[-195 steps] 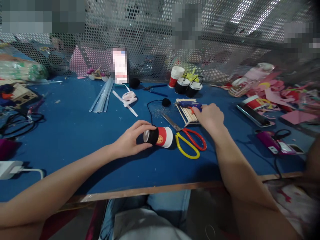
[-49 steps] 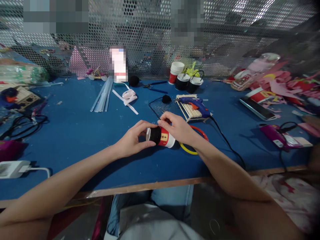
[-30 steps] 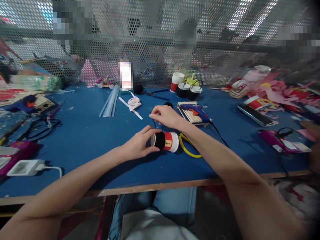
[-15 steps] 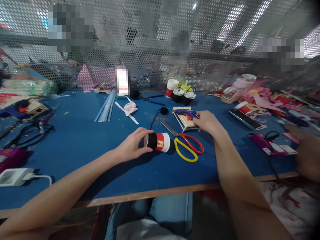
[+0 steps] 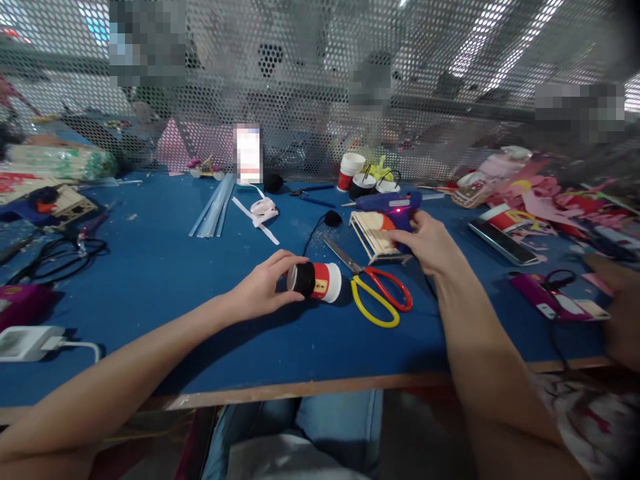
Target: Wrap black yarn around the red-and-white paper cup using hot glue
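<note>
Left of the scissors (image 5: pixel 358 270), a cup (image 5: pixel 319 281) lies on its side, pinched by the left hand (image 5: pixel 265 285); beyond the scissors, the right hand (image 5: pixel 425 244) grips a glue gun (image 5: pixel 387 201). Cup presumably light, crushable: best held gently at its black-wound end (image 5: pixel 307 281).

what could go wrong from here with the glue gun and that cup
A red light glows on the glue gun in the right hand, so its nozzle may be hot and could burn skin. The paper cup lies on its side and might roll if the left hand loosens. The strand from the black yarn ball runs near the scissors and could snag.
</note>
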### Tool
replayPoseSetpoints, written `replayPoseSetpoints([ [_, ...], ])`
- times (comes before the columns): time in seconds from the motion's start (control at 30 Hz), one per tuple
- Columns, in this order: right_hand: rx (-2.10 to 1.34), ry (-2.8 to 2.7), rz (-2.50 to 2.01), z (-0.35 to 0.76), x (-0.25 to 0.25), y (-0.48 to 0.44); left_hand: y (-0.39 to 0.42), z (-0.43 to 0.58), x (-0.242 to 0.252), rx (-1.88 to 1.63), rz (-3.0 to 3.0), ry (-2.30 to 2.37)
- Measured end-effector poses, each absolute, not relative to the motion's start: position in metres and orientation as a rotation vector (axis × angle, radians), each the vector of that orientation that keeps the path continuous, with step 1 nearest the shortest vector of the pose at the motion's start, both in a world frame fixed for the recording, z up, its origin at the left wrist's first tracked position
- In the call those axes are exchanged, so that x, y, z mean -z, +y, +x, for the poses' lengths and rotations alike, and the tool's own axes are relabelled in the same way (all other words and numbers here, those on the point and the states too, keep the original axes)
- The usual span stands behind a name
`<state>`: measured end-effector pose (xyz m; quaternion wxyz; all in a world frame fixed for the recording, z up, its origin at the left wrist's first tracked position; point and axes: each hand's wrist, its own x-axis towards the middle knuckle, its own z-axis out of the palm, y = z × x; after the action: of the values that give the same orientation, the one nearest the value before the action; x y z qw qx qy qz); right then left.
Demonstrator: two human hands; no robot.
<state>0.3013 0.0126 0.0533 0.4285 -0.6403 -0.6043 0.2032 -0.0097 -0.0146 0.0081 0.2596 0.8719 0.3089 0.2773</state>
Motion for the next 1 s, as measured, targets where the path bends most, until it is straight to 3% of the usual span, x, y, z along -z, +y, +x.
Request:
replayPoseSetpoints([
  [0.1,-0.865,-1.614,-1.481,0.284,-0.07,-0.006,-0.013,-0.011,-0.008,-0.768,2.379,0.836],
  [0.2,-0.911,-1.739,-1.431,0.268,-0.077,-0.022,-0.011,-0.013,-0.008,-0.771,2.396,0.83],
  [0.57,-0.733,-1.934,-1.664,0.253,-0.059,-0.046,-0.004,-0.014,-0.002,-0.845,2.378,0.774],
  [0.77,-0.362,-2.117,-1.595,0.251,-0.057,-0.048,-0.005,-0.014,-0.002,-0.869,2.409,0.765],
  [1.0,-0.162,-2.244,-1.476,0.252,-0.05,-0.049,-0.005,-0.013,-0.005,-0.852,2.422,0.782],
])
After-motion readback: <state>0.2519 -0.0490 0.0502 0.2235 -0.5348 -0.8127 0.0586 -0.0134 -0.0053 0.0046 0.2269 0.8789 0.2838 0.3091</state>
